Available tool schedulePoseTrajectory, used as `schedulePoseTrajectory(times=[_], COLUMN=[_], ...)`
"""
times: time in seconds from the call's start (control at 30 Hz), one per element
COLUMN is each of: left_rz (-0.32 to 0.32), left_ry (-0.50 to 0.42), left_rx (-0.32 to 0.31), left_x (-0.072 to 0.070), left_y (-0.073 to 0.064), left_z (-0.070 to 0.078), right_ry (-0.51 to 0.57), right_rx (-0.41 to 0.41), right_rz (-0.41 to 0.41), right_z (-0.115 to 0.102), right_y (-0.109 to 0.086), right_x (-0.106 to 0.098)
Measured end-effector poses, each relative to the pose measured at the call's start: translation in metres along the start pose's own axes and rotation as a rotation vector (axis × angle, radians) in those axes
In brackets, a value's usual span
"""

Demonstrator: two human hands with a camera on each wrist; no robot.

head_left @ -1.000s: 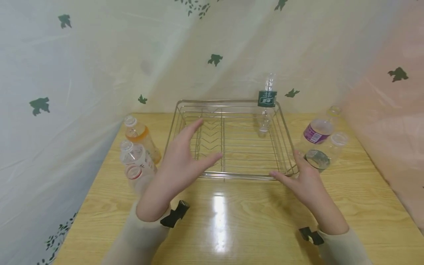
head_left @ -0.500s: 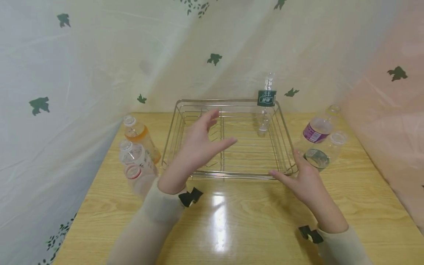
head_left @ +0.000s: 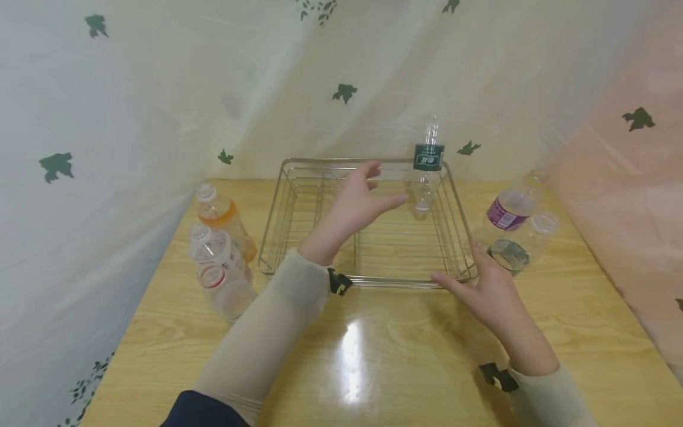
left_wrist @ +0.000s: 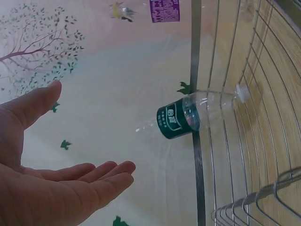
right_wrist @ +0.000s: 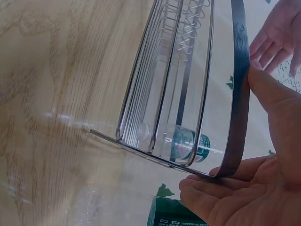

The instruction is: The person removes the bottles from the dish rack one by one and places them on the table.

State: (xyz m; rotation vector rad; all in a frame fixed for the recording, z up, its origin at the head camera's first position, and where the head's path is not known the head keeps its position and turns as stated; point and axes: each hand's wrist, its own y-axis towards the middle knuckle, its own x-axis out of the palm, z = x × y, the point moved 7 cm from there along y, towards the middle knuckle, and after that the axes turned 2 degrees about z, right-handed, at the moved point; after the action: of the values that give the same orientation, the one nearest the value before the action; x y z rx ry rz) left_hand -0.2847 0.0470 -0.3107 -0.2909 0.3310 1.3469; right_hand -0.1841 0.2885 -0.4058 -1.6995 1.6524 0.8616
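Observation:
A metal wire dish rack (head_left: 395, 281) stands on the wooden table. Toward its back right, a clear plastic bottle (head_left: 428, 157) with a green label is upside down, its white cap (left_wrist: 242, 93) at the rack's wires. Over the middle of the rack is my left hand (head_left: 354, 204), thumb and fingers spread apart with nothing between them, a short way left of that bottle. My right hand (head_left: 493, 293) holds the rack's near right corner. In the right wrist view its thumb lies against the rim (right_wrist: 241, 94) and its fingers reach around the corner.
Left of the rack stand an orange-banded bottle (head_left: 224, 222), a clear printed bottle (head_left: 213, 252) and one with a red neck ring (head_left: 226, 293). On the right, a purple-labelled bottle (head_left: 507, 213) and a green-labelled one (head_left: 509, 256) are close to the right hand. A patterned curtain (head_left: 256, 89) hangs behind.
My left hand has moved right and away from me across the rack, toward the upside-down bottle, staying spread. The right hand stays at the rack's corner.

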Motion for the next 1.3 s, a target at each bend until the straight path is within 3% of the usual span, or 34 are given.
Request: schedulePoseTrajectory(times=[0.23, 0.37, 0.7, 0.9, 1.13, 1.3], left_rz=[-0.043, -0.053, -0.058, -0.025, -0.001, 0.036], left_ry=[0.048, 0.03, -0.079, -0.13, -0.15, -0.18], left_rx=[-0.021, -0.075, -0.213, -0.218, -0.273, -0.263], left_x=[0.023, 0.035, 0.061, 0.069, 0.086, 0.099], left_y=[0.027, 0.048, 0.105, 0.12, 0.134, 0.141], left_z=[0.009, 0.005, -0.025, -0.043, -0.07, -0.071], right_ry=[-0.009, -0.02, -0.001, 0.002, -0.012, -0.025], right_rx=[-0.018, -0.028, -0.003, -0.011, -0.013, -0.024], right_rz=[0.004, 0.029, 0.003, 0.017, 0.026, 0.046], right_z=[-0.003, -0.002, 0.001, -0.001, -0.002, -0.003], right_y=[0.001, -0.001, -0.002, 0.002, 0.002, 0.0], right_x=[0.0, -0.001, 0.0, 0.001, 0.004, 0.002])
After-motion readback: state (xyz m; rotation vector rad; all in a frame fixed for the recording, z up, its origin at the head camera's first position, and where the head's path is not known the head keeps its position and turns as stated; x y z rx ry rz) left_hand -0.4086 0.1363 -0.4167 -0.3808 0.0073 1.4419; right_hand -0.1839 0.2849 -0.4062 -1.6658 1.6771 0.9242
